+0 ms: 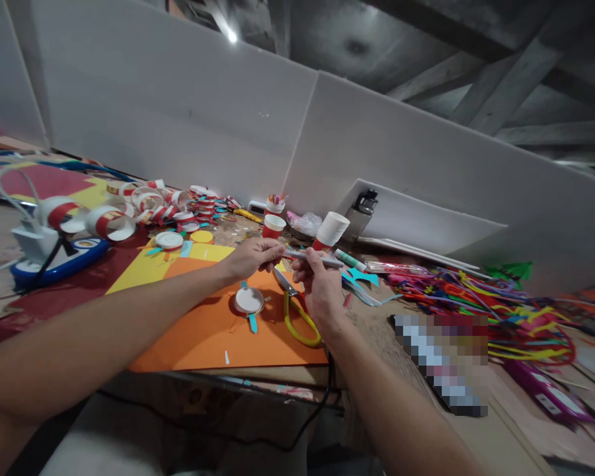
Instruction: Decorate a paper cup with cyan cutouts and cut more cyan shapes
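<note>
Both my hands meet over the sheets of coloured paper. My right hand [321,291] is closed round a slim grey pen [332,262], lying nearly level. The fingers of my left hand [258,256] pinch the pen's left end and partly hide it. Below them, yellow-handled scissors [297,320] rest on an orange sheet [188,337], their blades pointing away from me. A round white piece cut from a paper cup [248,301], with blue strips sticking out, sits left of the scissors on the same sheet.
Cut cup rings [114,223] pile up at the left near a blue power strip [86,258]. Stacked paper cups [333,228] and a bottle [364,211] stand behind my hands. Colourful pipe cleaners [476,297] and a pixelated dark-edged object [439,367] lie at the right.
</note>
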A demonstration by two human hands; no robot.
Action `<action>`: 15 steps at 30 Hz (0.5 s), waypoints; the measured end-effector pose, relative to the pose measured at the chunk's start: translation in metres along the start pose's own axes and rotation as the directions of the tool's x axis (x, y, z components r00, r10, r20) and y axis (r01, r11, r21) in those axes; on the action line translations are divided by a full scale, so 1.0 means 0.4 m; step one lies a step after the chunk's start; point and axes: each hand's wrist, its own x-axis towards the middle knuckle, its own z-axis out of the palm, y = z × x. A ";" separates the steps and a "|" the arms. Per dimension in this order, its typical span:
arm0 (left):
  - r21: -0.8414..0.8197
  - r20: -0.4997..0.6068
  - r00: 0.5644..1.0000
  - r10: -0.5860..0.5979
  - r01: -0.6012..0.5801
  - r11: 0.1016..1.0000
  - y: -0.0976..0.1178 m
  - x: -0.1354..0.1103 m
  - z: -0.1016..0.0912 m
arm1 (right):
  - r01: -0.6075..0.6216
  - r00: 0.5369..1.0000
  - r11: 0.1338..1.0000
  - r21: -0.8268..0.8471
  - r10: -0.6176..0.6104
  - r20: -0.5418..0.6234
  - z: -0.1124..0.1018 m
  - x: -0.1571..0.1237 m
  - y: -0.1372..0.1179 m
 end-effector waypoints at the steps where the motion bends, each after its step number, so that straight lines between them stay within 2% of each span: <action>1: -0.016 0.005 1.000 -0.003 0.003 1.000 0.002 0.000 0.000 | -0.003 1.000 1.000 0.004 0.003 -0.004 0.001 -0.001 -0.001; 9: 0.049 0.014 0.999 0.041 -0.042 0.998 -0.006 0.005 -0.008 | -0.088 0.994 0.991 0.106 0.095 -0.062 0.010 -0.002 -0.001; 15: -0.067 0.030 0.999 0.021 -0.019 0.998 0.003 0.004 -0.001 | -0.029 1.000 0.998 0.053 0.029 0.001 0.006 0.002 -0.001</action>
